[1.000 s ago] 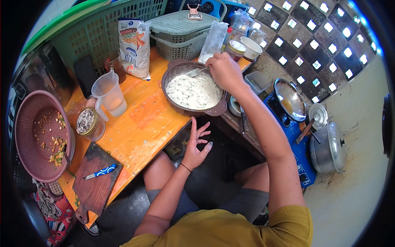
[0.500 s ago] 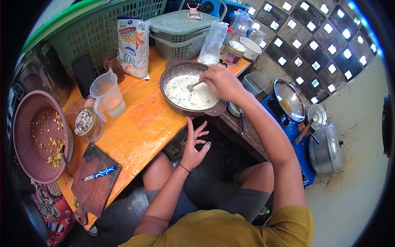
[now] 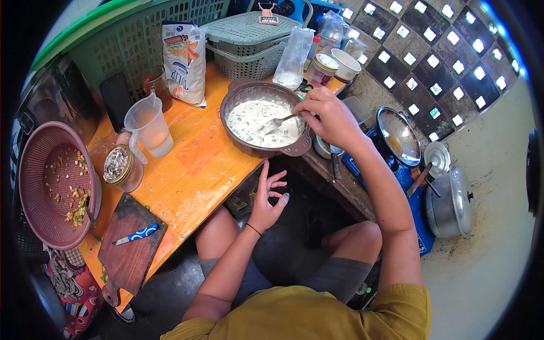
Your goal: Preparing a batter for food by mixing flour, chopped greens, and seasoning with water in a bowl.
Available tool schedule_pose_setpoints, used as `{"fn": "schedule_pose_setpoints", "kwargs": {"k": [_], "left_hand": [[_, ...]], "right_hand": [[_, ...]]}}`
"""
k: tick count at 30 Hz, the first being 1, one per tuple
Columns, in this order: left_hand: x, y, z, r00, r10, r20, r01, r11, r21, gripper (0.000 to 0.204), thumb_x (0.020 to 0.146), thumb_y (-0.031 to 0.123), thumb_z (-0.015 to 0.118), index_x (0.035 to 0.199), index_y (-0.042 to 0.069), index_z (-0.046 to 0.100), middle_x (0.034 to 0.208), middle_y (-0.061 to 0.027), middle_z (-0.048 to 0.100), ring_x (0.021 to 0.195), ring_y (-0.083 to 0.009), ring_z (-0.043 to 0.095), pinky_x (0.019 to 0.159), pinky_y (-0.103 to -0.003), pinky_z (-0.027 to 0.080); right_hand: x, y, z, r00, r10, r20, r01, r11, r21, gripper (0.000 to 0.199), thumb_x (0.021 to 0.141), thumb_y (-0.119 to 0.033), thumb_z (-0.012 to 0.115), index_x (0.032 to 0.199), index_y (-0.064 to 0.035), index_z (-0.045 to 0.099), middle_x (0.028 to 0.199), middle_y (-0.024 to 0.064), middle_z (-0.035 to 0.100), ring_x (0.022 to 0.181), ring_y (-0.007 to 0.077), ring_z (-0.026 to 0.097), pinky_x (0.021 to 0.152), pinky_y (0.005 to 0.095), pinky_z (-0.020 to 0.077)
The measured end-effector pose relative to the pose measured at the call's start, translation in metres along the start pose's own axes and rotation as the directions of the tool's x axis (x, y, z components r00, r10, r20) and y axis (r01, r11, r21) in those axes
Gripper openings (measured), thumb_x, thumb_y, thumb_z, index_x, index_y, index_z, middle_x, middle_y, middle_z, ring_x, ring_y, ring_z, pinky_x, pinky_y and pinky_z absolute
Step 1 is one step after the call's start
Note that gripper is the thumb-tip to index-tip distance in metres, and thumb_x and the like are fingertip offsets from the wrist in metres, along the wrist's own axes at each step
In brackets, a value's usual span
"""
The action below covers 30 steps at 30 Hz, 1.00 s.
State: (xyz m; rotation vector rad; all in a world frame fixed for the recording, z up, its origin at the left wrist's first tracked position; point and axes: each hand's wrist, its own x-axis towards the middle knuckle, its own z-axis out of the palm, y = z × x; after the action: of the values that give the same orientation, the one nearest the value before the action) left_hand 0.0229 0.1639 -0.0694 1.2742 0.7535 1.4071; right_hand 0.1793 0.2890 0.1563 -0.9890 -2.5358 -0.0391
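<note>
A brown bowl (image 3: 247,148) with side handles stands at the table's edge, holding white batter (image 3: 255,117) flecked with green bits. My right hand (image 3: 327,116) grips the handle of a metal spoon (image 3: 272,126), whose head dips into the batter near the bowl's right side. Below the bowl's front, my left hand (image 3: 268,198) is raised with its fingers spread and nothing in them. Its index fingertip is close under the bowl's wall; whether it touches, I cannot tell.
On the wooden table (image 3: 195,184) are a flour bag (image 3: 185,65), a plastic measuring jug (image 3: 148,127), a jar (image 3: 123,170), and a cutting board (image 3: 127,255) with a blue-handled knife (image 3: 137,235). A mauve basket (image 3: 56,221) stands left. A pan (image 3: 398,139) sits on the stove at right.
My right hand has shifted right and slightly down, drawing the spoon toward the bowl's right side. More of the spoon's head shows above the batter. My left hand has barely moved.
</note>
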Motion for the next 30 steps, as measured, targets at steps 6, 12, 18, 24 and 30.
{"fn": "schedule_pose_setpoints", "kwargs": {"k": [6, 12, 18, 24, 30], "left_hand": [[-0.002, -0.003, -0.002, 1.000, -0.022, -0.017, 0.022, 1.000, 0.008, 0.098, 0.083, -0.001, 0.064, 0.163, 0.015, 0.011, 0.142, -0.0154, 0.053, 0.112, -0.0202, 0.059, 0.088, -0.031, 0.051], [0.000, -0.002, -0.002, 0.999, -0.028, -0.015, 0.028, 1.000, 0.013, 0.096, 0.083, -0.002, 0.065, 0.162, 0.014, 0.013, 0.141, -0.0155, 0.053, 0.111, -0.0193, 0.059, 0.086, -0.029, 0.051], [0.003, -0.008, -0.002, 0.999, -0.009, -0.032, 0.010, 1.000, 0.024, 0.096, 0.082, -0.004, 0.065, 0.162, 0.013, 0.014, 0.140, -0.0158, 0.054, 0.110, -0.0187, 0.060, 0.085, -0.028, 0.051], [0.001, -0.015, -0.008, 0.996, -0.046, -0.076, 0.047, 0.999, 0.008, 0.095, 0.083, -0.005, 0.065, 0.162, 0.013, 0.014, 0.139, -0.0168, 0.053, 0.109, -0.0181, 0.060, 0.084, -0.026, 0.050], [0.005, -0.015, -0.002, 0.997, -0.060, -0.047, 0.061, 0.998, 0.020, 0.094, 0.084, -0.002, 0.063, 0.162, 0.014, 0.011, 0.140, -0.0169, 0.053, 0.111, -0.0193, 0.060, 0.086, -0.028, 0.050]], "right_hand": [[-0.024, 0.000, -0.008, 0.964, 0.248, 0.094, -0.243, 0.968, -0.065, 0.012, 0.087, -0.018, 0.068, 0.093, -0.0089, 0.074, 0.086, 0.0117, 0.071, 0.087, 0.0316, 0.069, 0.077, 0.0431, 0.0539], [-0.015, 0.031, -0.013, 0.891, 0.346, 0.295, -0.398, 0.907, 0.140, 0.026, 0.093, -0.030, 0.067, 0.096, -0.0057, 0.074, 0.087, 0.0131, 0.073, 0.082, 0.0279, 0.072, 0.076, 0.0380, 0.0544], [0.017, 0.143, 0.051, 0.907, 0.351, -0.233, -0.318, 0.933, 0.170, 0.026, 0.093, -0.016, 0.055, 0.103, 0.0006, 0.073, 0.093, 0.0189, 0.073, 0.091, 0.0332, 0.070, 0.086, 0.0385, 0.0540], [0.048, 0.165, 0.107, 0.949, 0.293, -0.117, -0.313, 0.924, -0.220, 0.038, 0.086, -0.006, 0.054, 0.120, -0.0049, 0.069, 0.137, 0.0193, 0.059, 0.122, 0.0378, 0.053, 0.110, 0.0464, 0.0391], [0.054, 0.209, 0.102, 0.862, 0.324, -0.390, -0.344, 0.939, 0.020, 0.041, 0.081, -0.007, 0.059, 0.121, -0.0036, 0.070, 0.119, 0.0211, 0.069, 0.110, 0.0359, 0.062, 0.102, 0.0473, 0.0465]]}}
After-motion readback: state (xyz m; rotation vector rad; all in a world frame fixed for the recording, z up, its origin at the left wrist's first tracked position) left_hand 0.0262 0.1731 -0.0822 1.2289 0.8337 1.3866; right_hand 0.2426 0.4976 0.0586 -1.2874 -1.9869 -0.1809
